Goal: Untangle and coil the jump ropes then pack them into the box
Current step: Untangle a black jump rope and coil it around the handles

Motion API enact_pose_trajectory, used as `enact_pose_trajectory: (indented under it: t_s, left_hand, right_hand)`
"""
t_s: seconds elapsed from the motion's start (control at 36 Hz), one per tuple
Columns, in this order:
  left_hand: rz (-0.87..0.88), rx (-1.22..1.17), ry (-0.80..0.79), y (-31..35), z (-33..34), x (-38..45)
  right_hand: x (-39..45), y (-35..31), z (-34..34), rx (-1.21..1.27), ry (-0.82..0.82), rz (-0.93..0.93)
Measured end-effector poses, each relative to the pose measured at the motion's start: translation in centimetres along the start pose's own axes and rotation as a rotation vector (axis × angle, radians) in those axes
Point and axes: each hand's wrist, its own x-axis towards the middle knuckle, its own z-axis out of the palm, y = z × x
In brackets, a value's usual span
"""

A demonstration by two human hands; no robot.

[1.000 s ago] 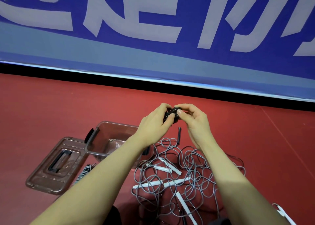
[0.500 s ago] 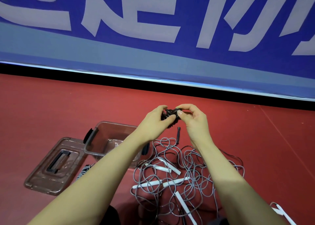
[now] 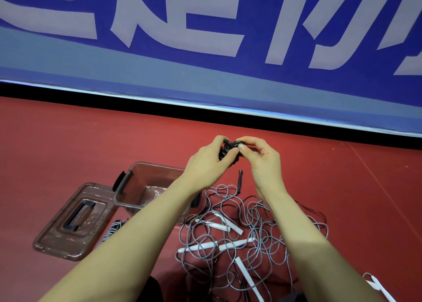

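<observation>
Both hands are raised above the floor around a small black coiled jump rope [image 3: 228,150]. My left hand [image 3: 207,162] grips the coil from the left; my right hand [image 3: 262,157] pinches its top between thumb and fingers. Below them a tangle of grey jump ropes [image 3: 246,228] with white handles [image 3: 217,245] lies on the red floor. A black handle [image 3: 240,178] lies just beyond the tangle. The clear brown box [image 3: 146,187] stands open to the left, partly hidden by my left forearm.
The box lid [image 3: 73,221] with a black handle lies flat left of the box. A coiled striped rope [image 3: 113,229] peeks out beside my left forearm. Another white handle [image 3: 376,287] lies at the lower right. A blue banner wall [image 3: 205,50] closes off the far side.
Both hands have lifted slightly with the black coil and keep working it; my right fingers have shifted over its top. The tangle and box have not moved.
</observation>
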Motion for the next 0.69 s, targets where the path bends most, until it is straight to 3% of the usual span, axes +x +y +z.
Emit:
enact_pose_trajectory:
  t_s: [0.39,0.47,0.69]
  left_hand:
    - [0.171,0.33,0.258,-0.3,0.5,-0.1]
    - [0.247,0.396,0.254,-0.2,0.8,-0.3]
    - [0.419,0.665,0.264,-1.9,1.6,0.6]
  right_hand:
    - [0.0,-0.8,-0.2,0.237,-0.002,0.139]
    - [0.3,-0.7,-0.1,0.135,0.04,0.156]
    - [0.8,-0.9,-0.7,-0.179,-0.106,0.268]
